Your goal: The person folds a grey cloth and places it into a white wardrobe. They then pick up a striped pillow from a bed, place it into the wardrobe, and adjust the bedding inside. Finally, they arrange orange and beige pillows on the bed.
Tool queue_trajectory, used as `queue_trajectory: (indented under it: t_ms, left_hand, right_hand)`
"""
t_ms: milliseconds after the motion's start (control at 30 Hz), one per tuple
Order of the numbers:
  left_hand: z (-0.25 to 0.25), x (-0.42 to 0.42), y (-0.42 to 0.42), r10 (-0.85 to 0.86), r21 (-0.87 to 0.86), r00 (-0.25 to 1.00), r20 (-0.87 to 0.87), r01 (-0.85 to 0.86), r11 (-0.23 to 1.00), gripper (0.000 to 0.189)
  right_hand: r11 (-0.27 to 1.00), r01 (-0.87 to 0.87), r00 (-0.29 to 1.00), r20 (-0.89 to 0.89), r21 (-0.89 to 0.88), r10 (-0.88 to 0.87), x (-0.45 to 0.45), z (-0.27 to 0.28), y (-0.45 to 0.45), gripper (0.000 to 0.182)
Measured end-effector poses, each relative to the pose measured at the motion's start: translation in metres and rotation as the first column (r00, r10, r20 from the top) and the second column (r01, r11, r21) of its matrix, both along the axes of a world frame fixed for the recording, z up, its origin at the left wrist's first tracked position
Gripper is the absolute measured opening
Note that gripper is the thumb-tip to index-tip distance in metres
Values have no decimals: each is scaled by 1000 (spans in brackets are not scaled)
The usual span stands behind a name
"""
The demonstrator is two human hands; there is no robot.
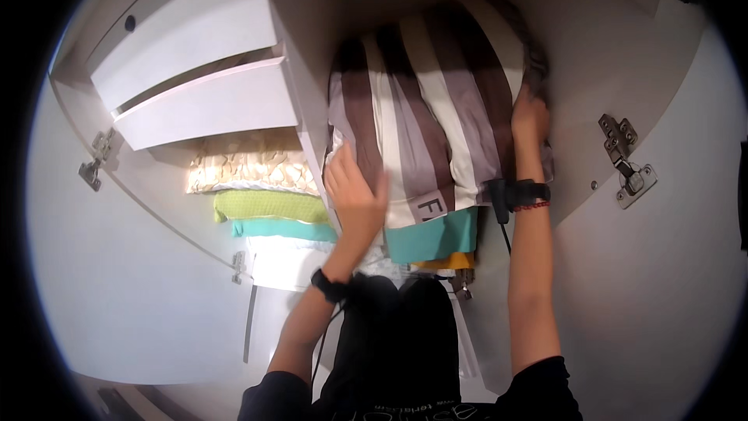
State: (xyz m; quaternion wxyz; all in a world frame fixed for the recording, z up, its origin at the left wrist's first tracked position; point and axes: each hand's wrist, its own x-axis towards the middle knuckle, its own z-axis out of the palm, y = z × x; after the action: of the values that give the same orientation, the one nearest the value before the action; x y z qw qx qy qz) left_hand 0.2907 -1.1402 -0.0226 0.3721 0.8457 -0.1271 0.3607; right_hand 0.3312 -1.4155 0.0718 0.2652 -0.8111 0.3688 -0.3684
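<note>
A large folded bundle of striped fabric [432, 105], brown, white and mauve, fills the right compartment of the white wardrobe. At its left edge is my left hand [353, 187], fingers partly spread against the cloth; whether it grips any of it is unclear. My right hand [530, 120] is at the far right edge of the bundle, its fingers curled and partly hidden by shadow and cloth. Beneath the bundle, a teal cloth [432, 237] and a yellow-orange cloth [447, 262] stick out. Black straps with cables are on both wrists.
To the left, a drawer [210, 105] stands slightly out below another drawer [187, 23]. Under them lie a beige quilted textile [251, 166], a green textile [272, 206] and a teal one [283, 230]. A wardrobe divider runs beside the bundle; metal hinges [625, 158] project at the right.
</note>
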Motion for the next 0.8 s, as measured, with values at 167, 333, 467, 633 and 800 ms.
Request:
queue_trajectory:
  t_ms: [167,333,467,633,800]
  left_hand:
    - [-41,-37,14,-82,168,996,-32,87,982,78]
    - [-18,-1,0,-76,154,993,-94,90,984,81]
    - [4,38,-10,-76,235,995,64,59,970,78]
    - [1,95,-5,149,383,986,72,-165,909,86]
    - [-11,61,8,180,362,984,-10,-164,918,65]
  right_hand:
    - [991,-49,997,50,-121,56,-23,2,17,60]
    - [953,-44,972,209,-298,110,-59,0,39,59]
    - [940,-80,956,240,-333,167,-81,3,28,61]
    - [947,-113,965,195,-300,177,-82,-1,38,62]
    - [953,-58,994,70,-298,82,-84,-3,42,60]
